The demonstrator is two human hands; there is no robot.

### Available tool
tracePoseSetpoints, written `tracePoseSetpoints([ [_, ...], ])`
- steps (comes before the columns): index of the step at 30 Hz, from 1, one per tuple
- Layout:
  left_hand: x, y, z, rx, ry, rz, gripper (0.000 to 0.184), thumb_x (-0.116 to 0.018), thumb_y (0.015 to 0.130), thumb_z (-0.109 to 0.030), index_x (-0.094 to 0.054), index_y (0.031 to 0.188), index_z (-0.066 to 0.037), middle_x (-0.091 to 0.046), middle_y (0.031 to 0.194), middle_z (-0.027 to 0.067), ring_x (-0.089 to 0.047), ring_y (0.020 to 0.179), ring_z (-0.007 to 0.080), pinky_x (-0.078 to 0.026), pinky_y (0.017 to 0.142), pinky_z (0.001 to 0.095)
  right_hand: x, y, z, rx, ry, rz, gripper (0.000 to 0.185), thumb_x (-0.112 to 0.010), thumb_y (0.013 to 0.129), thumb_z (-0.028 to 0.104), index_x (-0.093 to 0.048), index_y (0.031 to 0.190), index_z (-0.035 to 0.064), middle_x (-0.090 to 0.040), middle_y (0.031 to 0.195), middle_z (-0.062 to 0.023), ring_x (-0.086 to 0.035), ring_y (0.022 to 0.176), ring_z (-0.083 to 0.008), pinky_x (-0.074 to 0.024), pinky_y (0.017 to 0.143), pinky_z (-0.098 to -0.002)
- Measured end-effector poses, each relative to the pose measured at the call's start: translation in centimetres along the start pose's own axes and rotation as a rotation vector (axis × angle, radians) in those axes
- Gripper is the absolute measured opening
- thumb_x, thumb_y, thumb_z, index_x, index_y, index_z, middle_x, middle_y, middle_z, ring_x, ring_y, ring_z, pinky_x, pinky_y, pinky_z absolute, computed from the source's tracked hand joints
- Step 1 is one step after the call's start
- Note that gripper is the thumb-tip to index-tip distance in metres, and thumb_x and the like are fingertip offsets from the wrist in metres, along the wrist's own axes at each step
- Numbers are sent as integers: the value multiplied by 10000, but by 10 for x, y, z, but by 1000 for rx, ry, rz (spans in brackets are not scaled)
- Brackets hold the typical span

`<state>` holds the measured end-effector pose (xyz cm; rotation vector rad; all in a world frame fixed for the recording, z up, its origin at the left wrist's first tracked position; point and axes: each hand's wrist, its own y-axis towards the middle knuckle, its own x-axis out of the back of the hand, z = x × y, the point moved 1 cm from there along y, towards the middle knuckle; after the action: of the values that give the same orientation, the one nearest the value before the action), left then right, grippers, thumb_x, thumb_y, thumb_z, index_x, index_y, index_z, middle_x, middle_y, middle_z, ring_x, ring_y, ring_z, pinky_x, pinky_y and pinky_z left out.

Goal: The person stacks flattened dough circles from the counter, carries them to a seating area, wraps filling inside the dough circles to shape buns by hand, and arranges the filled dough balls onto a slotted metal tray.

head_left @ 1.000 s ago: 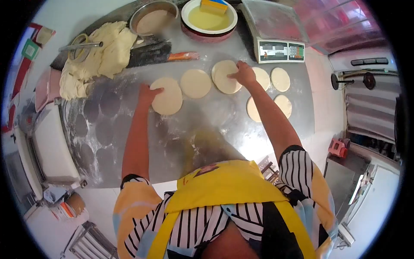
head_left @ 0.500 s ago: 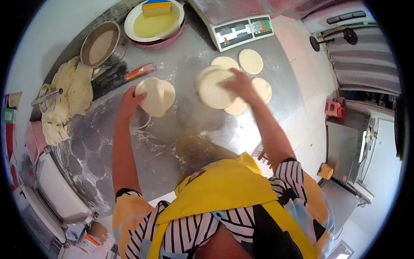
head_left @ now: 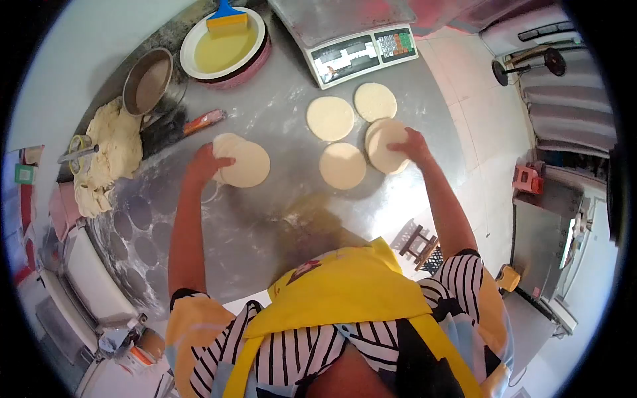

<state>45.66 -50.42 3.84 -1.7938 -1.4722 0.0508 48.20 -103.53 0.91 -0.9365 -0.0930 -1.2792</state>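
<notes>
My left hand (head_left: 211, 163) is closed on a dough disc (head_left: 246, 164) at its left edge; this disc overlaps another that lies partly under it and my fingers. On the right, my right hand (head_left: 409, 146) has its fingers bent over the edge of a dough disc (head_left: 386, 150), with more dough edges showing beneath it. Beside that stack lie three separate discs: one at the upper left (head_left: 330, 119), one at the top (head_left: 375, 102) and one at the lower left (head_left: 342, 166).
A digital scale (head_left: 361, 56) stands at the back, beside a white bowl (head_left: 188, 53) of yellow liquid with a blue-handled brush (head_left: 227, 23). Farther left are a metal bowl (head_left: 147, 81), an orange-red handle (head_left: 204, 122) and a mass of dough (head_left: 116, 146). Flour marks the steel table (head_left: 265, 242).
My right hand has brought its dough disc down at the right, over another disc. My left hand's disc, tilted and blurred before, now lies flatter. The camera view has turned since the first frame.
</notes>
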Motion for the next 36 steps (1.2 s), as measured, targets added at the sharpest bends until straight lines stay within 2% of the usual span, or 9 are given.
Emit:
tracePoseSetpoints([
  [4,-14,-16,-74,-159,47,178,558,-751,639,-148,-569,1143,8,-639,1034,111,-607,949,194,-474,863,337,14,-21,53,208,-74,57,589,-808,629,180,-561,1119,-34,-628,1009,-123,-599,937,-226,-466,837,-317],
  [6,-27,-15,-110,-162,-312,305,547,-725,667,-104,-547,1173,1,-621,1083,99,-595,979,194,-466,880,339,30,0,63,383,44,83,501,-780,650,105,-568,1086,-21,-624,918,-92,-594,880,-184,-472,809,-303],
  [10,-98,54,-125,-188,-615,501,571,-727,701,-102,-501,1216,-3,-604,1101,69,-590,984,192,-476,858,339,46,88,71,421,-94,15,755,-838,588,334,-534,1147,-72,-623,1024,-178,-604,968,-293,-471,864,-349],
  [13,-147,107,-116,-179,-87,158,570,-788,671,-216,-553,1137,13,-634,1048,96,-603,936,207,-468,842,326,34,119,64,374,-477,-95,809,-841,548,416,-546,1125,-67,-629,1025,-182,-615,964,-301,-485,846,-370],
  [17,-166,87,-143,-258,371,-305,632,-824,588,-374,-576,986,50,-584,1097,228,-590,989,341,-484,812,367,31,128,64,165,-310,47,844,-833,501,497,-569,1100,-35,-640,1001,-179,-628,929,-298,-498,825,-379],
  [22,-162,108,-154,-56,133,7,653,-835,581,-310,-573,1066,41,-624,1068,160,-609,965,253,-484,829,348,27,142,58,164,10,250,877,-836,490,493,-532,1132,-22,-644,966,-188,-636,894,-306,-508,786,-400],
  [25,-163,105,-158,-128,37,153,630,-822,615,-269,-569,1118,14,-638,1060,118,-611,954,212,-481,836,332,11,122,59,462,-424,-187,845,-843,516,424,-502,1149,-19,-643,929,-186,-636,876,-317,-507,776,-411],
  [29,-174,86,-168,-208,107,66,598,-801,600,-238,-596,1127,-42,-654,1019,107,-624,958,214,-485,833,330,26,98,80,303,-300,38,709,-826,572,338,-504,1099,-10,-631,947,-204,-615,939,-330,-486,818,-408],
  [36,-165,-24,-193,29,-779,297,562,-743,687,-135,-537,1198,-27,-608,1120,97,-602,1002,209,-482,865,351,81,12,37,289,559,151,687,-799,635,142,-477,1218,-25,-616,1075,-123,-593,960,-199,-474,851,-313],
])
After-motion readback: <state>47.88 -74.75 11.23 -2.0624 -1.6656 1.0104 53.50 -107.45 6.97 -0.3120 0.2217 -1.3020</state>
